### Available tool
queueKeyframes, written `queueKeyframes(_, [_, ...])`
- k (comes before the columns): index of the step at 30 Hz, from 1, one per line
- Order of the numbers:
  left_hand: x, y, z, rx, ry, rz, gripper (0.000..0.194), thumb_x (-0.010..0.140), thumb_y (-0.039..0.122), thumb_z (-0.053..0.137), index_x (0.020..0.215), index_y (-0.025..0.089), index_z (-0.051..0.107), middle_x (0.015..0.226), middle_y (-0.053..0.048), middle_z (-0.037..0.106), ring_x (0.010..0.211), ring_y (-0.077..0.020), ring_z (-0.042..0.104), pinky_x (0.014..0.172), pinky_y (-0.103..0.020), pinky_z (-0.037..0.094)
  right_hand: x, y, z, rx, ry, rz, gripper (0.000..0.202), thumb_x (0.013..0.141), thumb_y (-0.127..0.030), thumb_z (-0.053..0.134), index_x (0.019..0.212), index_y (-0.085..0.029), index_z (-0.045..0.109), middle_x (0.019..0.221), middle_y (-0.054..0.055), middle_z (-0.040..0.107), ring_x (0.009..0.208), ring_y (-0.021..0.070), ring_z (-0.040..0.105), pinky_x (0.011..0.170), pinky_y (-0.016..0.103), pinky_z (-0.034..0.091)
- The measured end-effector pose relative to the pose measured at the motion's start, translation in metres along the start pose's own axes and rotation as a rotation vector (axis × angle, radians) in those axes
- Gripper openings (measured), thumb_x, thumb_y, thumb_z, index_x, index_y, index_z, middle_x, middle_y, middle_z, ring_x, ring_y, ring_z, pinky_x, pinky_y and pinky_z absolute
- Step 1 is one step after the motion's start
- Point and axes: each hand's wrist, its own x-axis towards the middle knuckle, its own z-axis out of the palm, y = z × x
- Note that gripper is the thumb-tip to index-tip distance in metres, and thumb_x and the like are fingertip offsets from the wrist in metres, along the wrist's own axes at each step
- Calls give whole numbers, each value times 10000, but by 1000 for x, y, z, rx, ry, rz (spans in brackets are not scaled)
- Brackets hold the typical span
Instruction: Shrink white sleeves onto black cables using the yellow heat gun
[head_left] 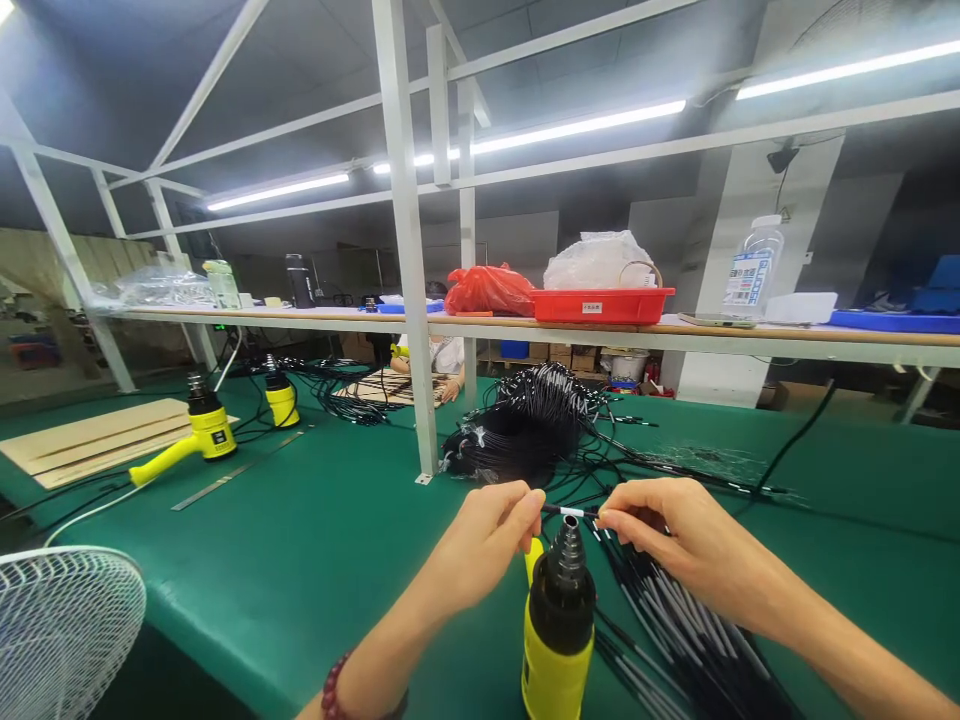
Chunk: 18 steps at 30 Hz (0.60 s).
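A thin black cable with a white sleeve (571,511) is stretched level between my two hands. My left hand (487,545) pinches its left end, and my right hand (671,530) pinches it on the right. Just under the white sleeve is the metal nozzle of a yellow and black heat gun (559,630), which stands upright with its nozzle up. Whether the sleeve touches the nozzle I cannot tell. A bundle of black cables with grey ends (686,630) lies below my right hand.
Behind my hands sits a big coil of black cables (517,430) by a white post (405,240). Two more yellow heat guns (214,430) stand at the left, near a metal ruler (214,488). A white fan (67,630) is at lower left. The shelf holds a red tray (600,306).
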Motion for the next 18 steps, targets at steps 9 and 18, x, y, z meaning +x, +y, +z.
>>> queueKeyframes(9, [0,2,2,-35,43,-7,298,941,368,499,740,167,586,688,-1,569,666,-155,507,602,-255,381,3,0,3,21,38,3,274,902,-361,493,717,-206,621,671,-11,595,623,142,452,590,268,337])
queueKeyframes(18, [0,6,0,-52,79,35,88,868,239,587,816,171,609,735,15,577,707,-150,507,636,-245,376,5,4,7,48,76,2,225,879,-322,519,692,-204,559,647,-18,563,610,141,450,573,270,336])
